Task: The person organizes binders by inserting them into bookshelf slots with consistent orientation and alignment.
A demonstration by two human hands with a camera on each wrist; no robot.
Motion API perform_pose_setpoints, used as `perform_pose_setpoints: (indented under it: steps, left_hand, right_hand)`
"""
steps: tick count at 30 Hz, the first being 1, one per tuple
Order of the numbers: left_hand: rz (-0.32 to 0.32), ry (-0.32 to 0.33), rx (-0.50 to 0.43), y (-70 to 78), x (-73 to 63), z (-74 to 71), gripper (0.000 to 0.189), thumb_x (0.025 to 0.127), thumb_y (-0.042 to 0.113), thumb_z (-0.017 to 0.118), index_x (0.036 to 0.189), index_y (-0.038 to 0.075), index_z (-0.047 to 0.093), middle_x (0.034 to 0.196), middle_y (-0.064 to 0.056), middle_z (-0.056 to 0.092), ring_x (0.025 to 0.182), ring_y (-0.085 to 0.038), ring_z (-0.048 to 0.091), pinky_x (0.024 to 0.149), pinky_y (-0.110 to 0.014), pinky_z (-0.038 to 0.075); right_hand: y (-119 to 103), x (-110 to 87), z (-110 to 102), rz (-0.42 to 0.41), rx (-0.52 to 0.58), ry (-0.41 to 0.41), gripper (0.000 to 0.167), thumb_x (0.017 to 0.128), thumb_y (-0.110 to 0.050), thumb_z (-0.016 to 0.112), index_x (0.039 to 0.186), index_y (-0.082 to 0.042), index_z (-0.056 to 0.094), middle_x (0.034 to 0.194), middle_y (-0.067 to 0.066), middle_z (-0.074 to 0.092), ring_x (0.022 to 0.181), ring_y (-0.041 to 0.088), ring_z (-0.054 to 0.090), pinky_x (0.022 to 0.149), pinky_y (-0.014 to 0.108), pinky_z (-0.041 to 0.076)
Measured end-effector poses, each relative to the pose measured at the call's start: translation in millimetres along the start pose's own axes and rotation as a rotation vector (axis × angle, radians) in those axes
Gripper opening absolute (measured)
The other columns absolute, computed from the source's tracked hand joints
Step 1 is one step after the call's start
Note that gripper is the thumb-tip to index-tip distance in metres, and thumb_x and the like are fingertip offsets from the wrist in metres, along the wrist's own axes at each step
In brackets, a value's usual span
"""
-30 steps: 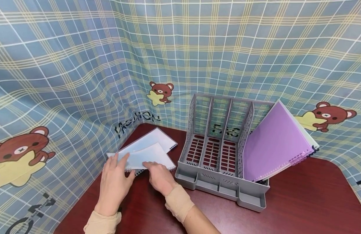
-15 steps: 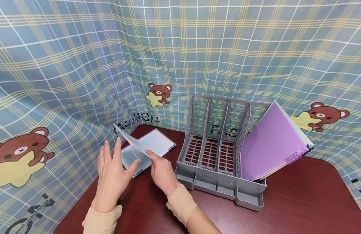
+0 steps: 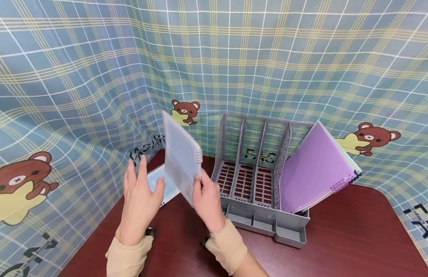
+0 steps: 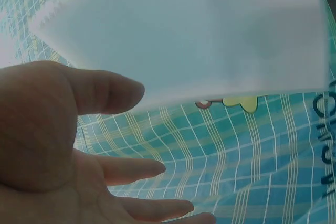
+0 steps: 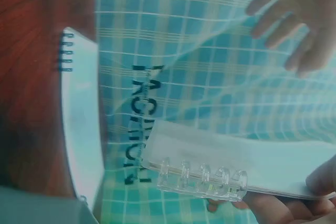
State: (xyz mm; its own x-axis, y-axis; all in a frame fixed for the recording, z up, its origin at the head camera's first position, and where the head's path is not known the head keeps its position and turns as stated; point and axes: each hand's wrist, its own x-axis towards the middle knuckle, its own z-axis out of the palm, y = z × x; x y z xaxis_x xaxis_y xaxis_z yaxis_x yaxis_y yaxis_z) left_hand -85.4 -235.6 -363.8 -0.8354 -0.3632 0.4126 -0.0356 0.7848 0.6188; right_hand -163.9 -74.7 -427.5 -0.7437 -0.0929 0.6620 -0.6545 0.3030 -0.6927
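Observation:
My right hand (image 3: 208, 202) grips a white loose-leaf notebook (image 3: 181, 157) by its bound side, raised upright off the table. Clear plastic binding rings (image 5: 202, 179) show along its edge in the right wrist view, with thumb on one face and fingers beneath. To its left, my left hand (image 3: 139, 206) holds nothing, fingers spread and thumb apart. In the left wrist view the left thumb (image 4: 113, 93) overlaps the lower edge of the held notebook. Behind both hands a second pale notebook (image 3: 170, 190) with dark rings lies on the table, partly hidden.
A grey file rack (image 3: 252, 206) with upright dividers and small front trays stands right of my hands. Purple-covered notebooks (image 3: 307, 169) lean out of its rightmost slot. The dark red table (image 3: 359, 231) is backed by a plaid curtain (image 3: 269, 57) with bear prints.
My right hand has lifted the clear-ringed notebook off the other one, turned it upright and brought it right. The left hand has let go of it and spread its fingers.

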Motion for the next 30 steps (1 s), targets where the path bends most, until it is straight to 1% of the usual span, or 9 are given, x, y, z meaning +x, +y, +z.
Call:
perform_pose_setpoints:
  steps: [2, 4, 7, 10, 13, 17, 21, 26, 30]
  left_hand:
    - [-0.001, -0.002, -0.011, 4.7, 2.5, 3.9, 0.078, 0.101, 0.028, 0.060, 0.166, 0.010, 0.021, 0.172, -0.023, 0.002, 0.155, -0.051, 0.009, 0.118, -0.069, 0.016]
    - [0.003, -0.003, -0.014, 7.9, 4.9, 8.5, 0.077, 0.101, 0.026, 0.059, 0.166, 0.009, 0.022, 0.171, -0.024, 0.004, 0.155, -0.051, 0.010, 0.119, -0.069, 0.015]
    - [0.004, -0.006, -0.008, 11.1, 8.5, 17.3, 0.076, 0.100, 0.025, 0.059, 0.165, 0.008, 0.023, 0.171, -0.026, 0.006, 0.155, -0.051, 0.011, 0.118, -0.071, 0.014]
    - [0.008, -0.010, 0.003, 13.3, 12.6, 27.9, 0.076, 0.100, 0.024, 0.059, 0.164, 0.005, 0.024, 0.170, -0.028, 0.008, 0.154, -0.051, 0.011, 0.118, -0.071, 0.013]
    - [0.024, -0.012, 0.013, 14.6, 17.3, 39.9, 0.076, 0.099, 0.023, 0.060, 0.163, 0.002, 0.025, 0.169, -0.030, 0.010, 0.153, -0.054, 0.012, 0.119, -0.070, 0.012]
    - [0.048, -0.024, 0.036, 17.5, 22.8, 57.2, 0.077, 0.098, 0.023, 0.062, 0.162, 0.000, 0.026, 0.167, -0.033, 0.012, 0.152, -0.056, 0.011, 0.119, -0.072, 0.011]
    - [0.074, -0.045, 0.049, 23.8, 29.7, 77.0, 0.078, 0.097, 0.022, 0.066, 0.161, -0.002, 0.029, 0.165, -0.036, 0.014, 0.152, -0.057, 0.012, 0.119, -0.072, 0.011]
    - [0.101, -0.101, 0.061, 32.7, 40.0, 103.8, 0.079, 0.096, 0.022, 0.068, 0.160, -0.003, 0.030, 0.163, -0.037, 0.018, 0.150, -0.058, 0.017, 0.118, -0.071, 0.015]
    - [0.109, -0.139, 0.049, 40.9, 46.3, 118.7, 0.078, 0.097, 0.023, 0.069, 0.159, -0.005, 0.030, 0.162, -0.038, 0.022, 0.148, -0.057, 0.024, 0.119, -0.069, 0.020]
  right_hand:
    - [-2.0, 2.2, -12.6, 0.036, 0.022, 0.014, 0.013, 0.106, -0.014, 0.055, 0.101, -0.012, 0.067, 0.064, 0.003, 0.064, 0.052, 0.011, 0.058, 0.050, 0.024, 0.042]
    - [-3.2, 4.0, -24.2, 0.064, 0.035, 0.029, 0.016, 0.108, -0.016, 0.054, 0.096, -0.012, 0.064, 0.058, 0.002, 0.054, 0.048, 0.010, 0.048, 0.048, 0.024, 0.036]
    - [-4.5, 6.5, -41.8, 0.092, 0.028, 0.078, 0.018, 0.108, -0.018, 0.054, 0.098, -0.012, 0.067, 0.066, 0.002, 0.064, 0.055, 0.008, 0.058, 0.051, 0.025, 0.043]
    - [-6.5, 8.4, -60.0, 0.106, 0.006, 0.152, 0.019, 0.108, -0.019, 0.055, 0.111, -0.013, 0.072, 0.084, 0.005, 0.078, 0.071, 0.013, 0.073, 0.058, 0.031, 0.054]
    - [-9.0, 9.6, -78.6, 0.112, 0.007, 0.211, 0.020, 0.107, -0.020, 0.056, 0.114, -0.011, 0.073, 0.093, 0.008, 0.079, 0.077, 0.017, 0.076, 0.060, 0.034, 0.057]
    - [-11.1, 11.8, -102.8, 0.108, -0.023, 0.295, 0.019, 0.107, -0.019, 0.057, 0.108, -0.009, 0.073, 0.088, 0.008, 0.079, 0.072, 0.017, 0.074, 0.056, 0.033, 0.055]
    - [-10.1, 14.7, -129.2, 0.113, -0.127, 0.386, 0.019, 0.105, -0.017, 0.059, 0.097, -0.006, 0.071, 0.079, 0.008, 0.076, 0.065, 0.016, 0.068, 0.054, 0.029, 0.050]
    - [-4.8, 15.0, -163.2, 0.147, -0.218, 0.490, 0.020, 0.105, -0.015, 0.059, 0.098, 0.000, 0.071, 0.087, 0.015, 0.075, 0.072, 0.021, 0.069, 0.060, 0.020, 0.048]
    - [0.2, 12.8, -183.6, 0.178, -0.276, 0.558, 0.024, 0.105, -0.018, 0.058, 0.096, 0.001, 0.070, 0.085, 0.018, 0.073, 0.074, 0.028, 0.068, 0.065, 0.030, 0.046]
